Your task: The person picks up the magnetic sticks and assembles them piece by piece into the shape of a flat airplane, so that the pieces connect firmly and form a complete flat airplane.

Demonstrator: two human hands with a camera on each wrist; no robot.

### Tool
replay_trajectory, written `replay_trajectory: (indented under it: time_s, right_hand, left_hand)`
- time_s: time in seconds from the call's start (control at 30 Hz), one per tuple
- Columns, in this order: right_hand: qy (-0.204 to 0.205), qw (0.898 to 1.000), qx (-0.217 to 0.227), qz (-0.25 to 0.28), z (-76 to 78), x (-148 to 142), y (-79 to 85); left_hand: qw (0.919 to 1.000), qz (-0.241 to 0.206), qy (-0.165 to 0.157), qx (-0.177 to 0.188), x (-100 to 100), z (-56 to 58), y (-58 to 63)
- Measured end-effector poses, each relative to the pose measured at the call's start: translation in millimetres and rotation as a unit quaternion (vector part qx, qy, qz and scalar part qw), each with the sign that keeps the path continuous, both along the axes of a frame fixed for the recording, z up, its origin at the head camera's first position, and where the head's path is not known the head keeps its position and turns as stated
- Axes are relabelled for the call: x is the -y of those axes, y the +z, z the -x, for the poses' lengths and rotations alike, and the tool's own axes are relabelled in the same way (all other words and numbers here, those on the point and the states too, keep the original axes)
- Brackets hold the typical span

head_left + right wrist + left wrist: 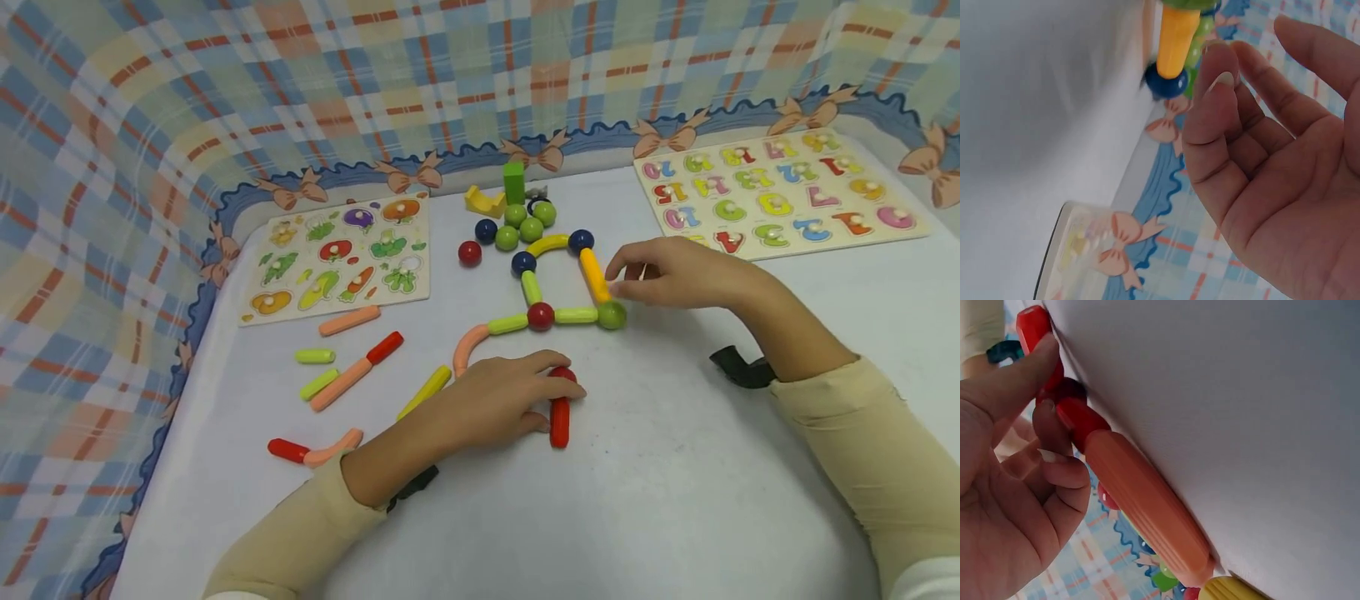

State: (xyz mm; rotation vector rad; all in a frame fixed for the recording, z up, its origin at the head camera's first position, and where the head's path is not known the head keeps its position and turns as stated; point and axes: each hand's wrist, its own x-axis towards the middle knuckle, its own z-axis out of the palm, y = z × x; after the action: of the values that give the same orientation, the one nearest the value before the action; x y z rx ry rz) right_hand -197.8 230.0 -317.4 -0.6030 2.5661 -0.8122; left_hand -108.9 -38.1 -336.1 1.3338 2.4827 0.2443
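The left hand (502, 404) has its grip pinched on a glossy red ball (564, 375) and a short, straight, ridged red rod (560, 427), joined end-on; its fingers curl over the ball while the thumb lies against the rod, low over the white tabletop (675, 492). From this grip, the left wrist view shows a second red piece (1087, 422) leading into a ridged salmon rod (1147, 506). The right hand's (671, 271) grip is spread, fingers loosely bent and holding nothing, just beside a straight orange-yellow rod (596, 277); whether they touch it I cannot tell. That rod runs between a glossy green ball (612, 316), near and to the left of the right grip, and a dark blue ball (581, 242) farther off. Beyond the left grip lies a curved salmon rod (470, 343) meeting a lime-green rod (508, 324). A pale board of vegetable pieces (423, 285) lies farther left of the left grip; a pale board of numbers (877, 237) lies beyond the right grip, to its right.
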Motion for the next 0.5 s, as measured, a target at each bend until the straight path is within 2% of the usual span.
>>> replay_trajectory:
  time_s: [0.1,0.23,0.37,0.5]
  right_hand:
    - [-0.024,1.0,-0.004,0.006,18.0,-1.9,2.7]
    - [-0.032,0.999,-0.023,-0.009,49.8,3.5,2.9]
    - [-0.009,0.997,-0.068,-0.027,80.8,21.7,3.2]
    - [0.029,0.994,-0.083,-0.06,100.7,46.3,1.2]
  left_hand:
    - [1.0,0.006,0.005,0.002,-0.2,2.1,2.2]
    - [0.9998,0.007,0.012,0.014,1.1,1.6,4.7]
    - [0.9998,0.007,0.01,0.017,1.0,0.8,4.8]
    - [0.9997,0.008,0.008,0.024,0.0,0.1,2.7]
